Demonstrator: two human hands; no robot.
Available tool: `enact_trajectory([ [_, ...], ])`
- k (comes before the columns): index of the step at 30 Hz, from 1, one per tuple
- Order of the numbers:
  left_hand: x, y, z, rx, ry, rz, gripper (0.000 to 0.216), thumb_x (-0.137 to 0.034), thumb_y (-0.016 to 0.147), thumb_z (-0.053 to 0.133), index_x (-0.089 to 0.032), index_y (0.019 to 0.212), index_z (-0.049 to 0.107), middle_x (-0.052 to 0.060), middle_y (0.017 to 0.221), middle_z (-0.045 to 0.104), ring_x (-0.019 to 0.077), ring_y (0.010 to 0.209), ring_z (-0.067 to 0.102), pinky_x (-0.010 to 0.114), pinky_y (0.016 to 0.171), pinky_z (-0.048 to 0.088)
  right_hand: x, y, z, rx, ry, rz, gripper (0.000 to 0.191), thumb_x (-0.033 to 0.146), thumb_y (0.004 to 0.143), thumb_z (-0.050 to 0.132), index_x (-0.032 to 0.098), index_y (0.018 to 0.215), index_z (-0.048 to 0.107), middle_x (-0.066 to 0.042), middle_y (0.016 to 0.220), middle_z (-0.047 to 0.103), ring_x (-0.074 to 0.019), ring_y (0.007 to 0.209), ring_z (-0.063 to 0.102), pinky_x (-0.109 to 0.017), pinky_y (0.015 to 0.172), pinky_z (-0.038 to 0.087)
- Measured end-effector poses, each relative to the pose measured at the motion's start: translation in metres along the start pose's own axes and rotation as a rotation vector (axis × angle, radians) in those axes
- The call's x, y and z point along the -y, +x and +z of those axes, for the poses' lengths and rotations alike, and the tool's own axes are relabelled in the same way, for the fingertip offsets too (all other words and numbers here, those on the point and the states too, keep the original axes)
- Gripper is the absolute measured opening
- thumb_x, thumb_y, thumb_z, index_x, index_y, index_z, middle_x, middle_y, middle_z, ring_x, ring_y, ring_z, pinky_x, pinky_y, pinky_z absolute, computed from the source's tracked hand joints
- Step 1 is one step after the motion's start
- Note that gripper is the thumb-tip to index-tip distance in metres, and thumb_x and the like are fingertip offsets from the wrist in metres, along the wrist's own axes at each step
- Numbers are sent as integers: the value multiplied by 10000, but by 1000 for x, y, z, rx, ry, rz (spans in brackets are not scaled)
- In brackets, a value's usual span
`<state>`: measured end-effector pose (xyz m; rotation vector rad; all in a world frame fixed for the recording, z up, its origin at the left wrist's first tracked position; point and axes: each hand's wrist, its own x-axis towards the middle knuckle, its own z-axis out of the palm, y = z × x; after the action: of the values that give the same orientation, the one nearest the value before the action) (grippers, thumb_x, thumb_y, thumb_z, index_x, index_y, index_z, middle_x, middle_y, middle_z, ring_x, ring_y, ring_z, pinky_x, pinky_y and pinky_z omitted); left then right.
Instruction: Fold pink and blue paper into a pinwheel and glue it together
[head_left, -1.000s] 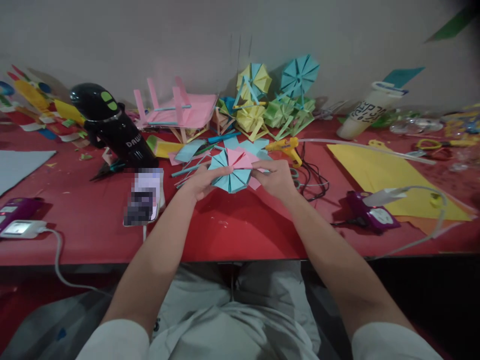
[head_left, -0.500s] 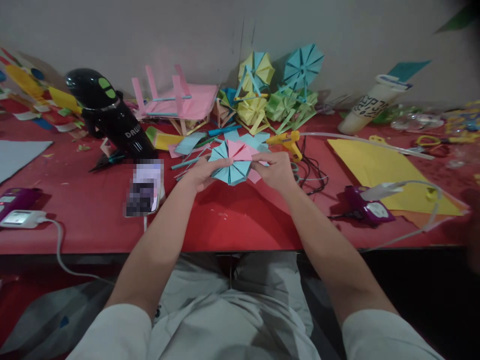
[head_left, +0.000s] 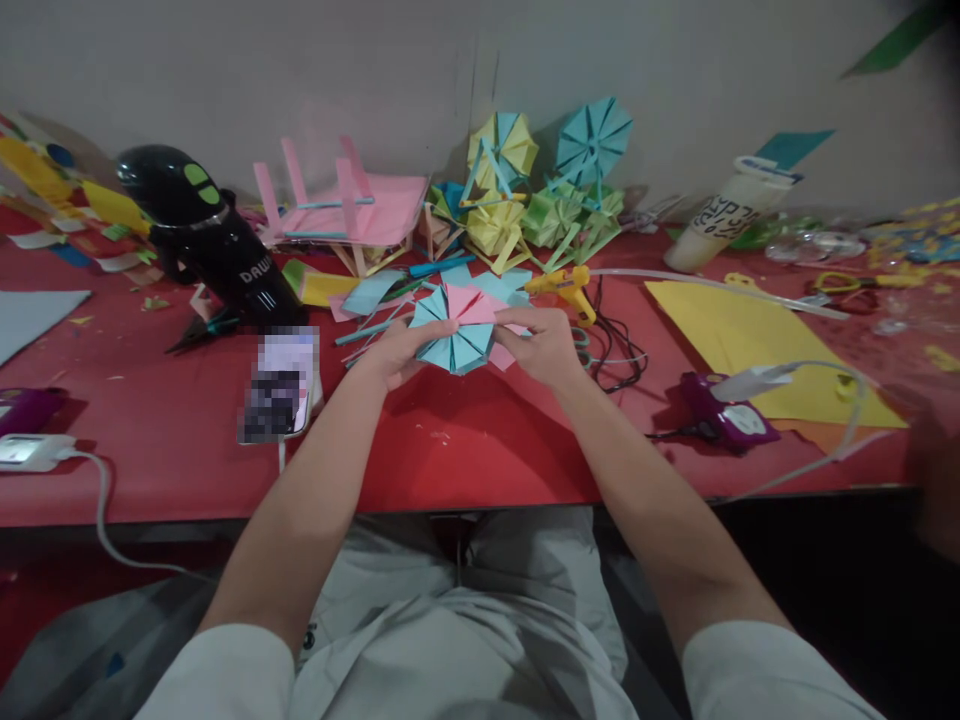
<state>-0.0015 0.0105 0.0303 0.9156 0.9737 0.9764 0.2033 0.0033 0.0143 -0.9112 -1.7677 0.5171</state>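
Observation:
Between my two hands, above the red tabletop (head_left: 450,450), I hold a round folded-paper umbrella top (head_left: 455,345), mostly light blue with a pink section at its upper right. My left hand (head_left: 405,350) grips its left edge, thumb laid across the top toward the centre and fingers underneath, partly hidden. With thumb and fingers pinched, my right hand (head_left: 536,340) holds the right edge near the pink part. Just behind lie loose blue paper pieces (head_left: 506,285) and a yellow glue gun (head_left: 566,287). Finished-looking paper umbrellas (head_left: 502,150) in yellow, blue and green stand against the wall.
A phone (head_left: 281,385) rests left of my left arm, near a black bottle (head_left: 217,235). A pink paper table model (head_left: 360,210) stands behind. To the right are yellow sheets (head_left: 765,340), a purple power socket (head_left: 727,410), black cable (head_left: 622,350) and a drink cup (head_left: 727,215).
The whole view has shifted slightly, so the things on the table appear a little further left. Both hands keep their hold on the paper umbrella top, with barely any change in grip.

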Motion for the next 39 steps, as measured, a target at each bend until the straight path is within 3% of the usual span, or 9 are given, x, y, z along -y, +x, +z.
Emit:
enact_trajectory([
  [10,3,4,-7,-35,26,-29,488,-264,540,893,-162,970,686,97,952,759,254,889,728,379,824,586,-3,1,0,-3,-119,20,133,231,820,654,220,717,738,4,741,734,-168,703,681,-289,700,538],
  [17,2,4,-9,-2,3,20,463,-286,548,896,-148,946,707,107,976,761,256,888,726,358,787,596,-5,2,-2,-18,-147,-78,72,258,771,753,240,840,755,-43,907,731,-209,883,671,-371,841,542],
  [20,3,3,-8,31,2,20,436,-265,564,887,-157,952,719,109,996,761,263,934,723,356,814,594,-6,2,-3,-32,-173,-34,11,242,772,749,239,782,752,-38,876,709,-195,813,657,-366,789,544],
  [25,3,3,-8,35,10,20,467,-276,573,882,-159,995,719,108,1010,760,261,930,722,353,803,596,-5,2,-2,-45,-176,-18,63,201,778,730,242,733,745,-24,831,696,-181,762,633,-347,744,525],
  [32,2,3,-10,-1,-23,25,472,-282,558,893,-149,969,705,97,950,764,252,869,732,372,808,603,-6,2,-1,-3,-155,-18,80,279,782,757,238,849,766,-20,803,692,-161,721,591,-315,681,475],
  [39,3,3,-9,59,-4,29,460,-288,570,890,-150,974,718,85,926,771,246,886,738,352,820,609,-7,1,-1,-24,-123,-6,81,155,769,704,201,736,762,-10,698,670,-115,591,494,-280,572,378],
])
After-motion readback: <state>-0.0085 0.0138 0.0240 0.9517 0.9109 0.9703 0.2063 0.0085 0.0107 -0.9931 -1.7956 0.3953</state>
